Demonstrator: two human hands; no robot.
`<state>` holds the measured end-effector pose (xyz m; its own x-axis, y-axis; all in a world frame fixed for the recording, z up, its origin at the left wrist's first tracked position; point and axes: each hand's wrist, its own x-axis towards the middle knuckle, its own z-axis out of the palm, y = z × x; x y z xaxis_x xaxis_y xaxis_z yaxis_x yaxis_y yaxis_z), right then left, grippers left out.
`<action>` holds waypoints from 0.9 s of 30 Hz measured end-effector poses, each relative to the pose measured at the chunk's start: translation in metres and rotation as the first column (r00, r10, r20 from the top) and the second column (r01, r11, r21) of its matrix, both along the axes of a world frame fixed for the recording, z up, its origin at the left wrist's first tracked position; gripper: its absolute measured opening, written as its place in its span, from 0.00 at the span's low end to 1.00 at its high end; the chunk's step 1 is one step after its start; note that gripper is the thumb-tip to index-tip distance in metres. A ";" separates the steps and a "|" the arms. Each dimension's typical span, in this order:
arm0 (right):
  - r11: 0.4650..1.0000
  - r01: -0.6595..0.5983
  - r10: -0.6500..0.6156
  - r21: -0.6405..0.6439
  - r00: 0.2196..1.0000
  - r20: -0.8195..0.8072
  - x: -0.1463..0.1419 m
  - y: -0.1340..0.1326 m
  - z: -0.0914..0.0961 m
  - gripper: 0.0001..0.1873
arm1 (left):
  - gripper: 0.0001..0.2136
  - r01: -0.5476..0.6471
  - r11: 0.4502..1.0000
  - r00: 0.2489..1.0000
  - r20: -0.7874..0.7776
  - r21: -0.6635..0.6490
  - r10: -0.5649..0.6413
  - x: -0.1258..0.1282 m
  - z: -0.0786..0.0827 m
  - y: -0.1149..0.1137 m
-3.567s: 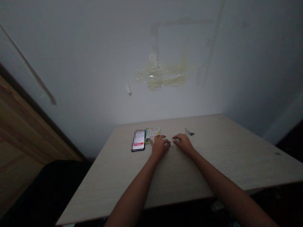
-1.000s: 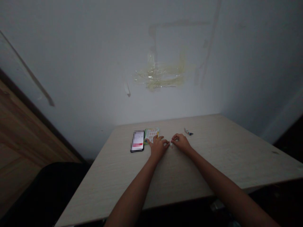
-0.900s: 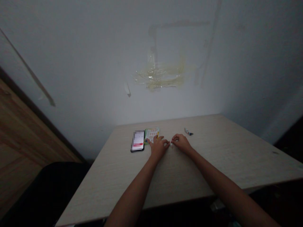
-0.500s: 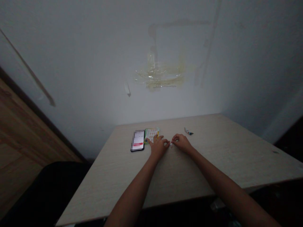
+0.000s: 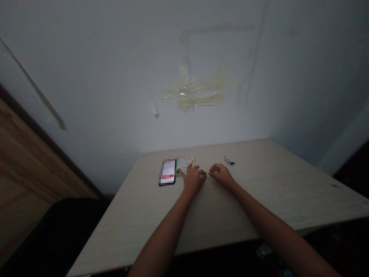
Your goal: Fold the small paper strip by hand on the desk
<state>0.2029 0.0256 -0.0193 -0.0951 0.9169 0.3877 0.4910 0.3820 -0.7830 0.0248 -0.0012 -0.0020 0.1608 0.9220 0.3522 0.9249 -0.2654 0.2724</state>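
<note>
Over the middle of the table my left hand (image 5: pixel 194 177) pinches with thumb and index finger at a tiny whitish piece (image 5: pixel 207 175), too small to name. Its other fingers spread over the near right part of a green-edged printed sheet or packet (image 5: pixel 184 163). My right hand (image 5: pixel 221 174) is closed, its fingertips pinched at the other side of the same small piece. A phone (image 5: pixel 167 172) with a lit screen lies just left of the printed sheet.
A small crumpled wrapper (image 5: pixel 229 160) lies beyond my right hand on the pale wooden table (image 5: pixel 138 215). Behind the table rises a wall (image 5: pixel 115 77) with strips of clear tape (image 5: pixel 193 94). At the left are a wooden panel (image 5: pixel 29 161) and something black (image 5: pixel 63 231).
Both hands stay in almost the same place, still pinching at the small piece. The fingertips have shifted only slightly, and the view has moved a touch.
</note>
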 end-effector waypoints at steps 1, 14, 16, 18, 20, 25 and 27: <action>1.000 0.006 -0.006 0.002 0.999 0.033 0.000 0.000 0.001 0.07 | 0.10 0.000 1.000 1.000 0.001 -0.002 0.000 0.000 0.000 0.000; 1.000 -0.027 0.026 0.001 0.970 0.242 0.002 0.001 0.008 0.05 | 0.10 -0.003 1.000 1.000 0.012 0.012 0.003 0.000 0.001 -0.001; 1.000 -0.028 0.031 -0.013 0.969 0.245 0.003 0.000 0.009 0.05 | 0.10 -0.011 1.000 1.000 0.008 0.007 0.011 0.000 0.001 -0.001; 0.999 -0.040 0.044 -0.024 0.971 0.236 0.003 -0.001 0.010 0.05 | 0.10 -0.017 1.000 1.000 0.002 0.005 0.017 0.001 0.002 -0.001; 0.998 -0.056 0.062 -0.030 0.973 0.221 0.004 -0.002 0.010 0.06 | 0.10 -0.021 1.000 1.000 -0.003 0.005 0.021 0.001 0.003 -0.002; 0.995 -0.089 0.096 -0.045 0.975 0.198 0.006 -0.002 0.009 0.05 | 0.11 -0.011 1.000 1.000 -0.003 -0.003 0.011 0.000 0.004 -0.002; 0.994 -0.097 0.104 -0.043 0.975 0.196 0.007 -0.001 0.008 0.05 | 0.10 -0.010 1.000 1.000 0.003 -0.007 0.010 0.000 0.004 -0.003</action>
<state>0.2103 0.0243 -0.0114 -0.2593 0.9107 0.3215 0.5980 0.4128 -0.6870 0.0249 -0.0041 0.0024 0.1505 0.9259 0.3466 0.9265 -0.2544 0.2773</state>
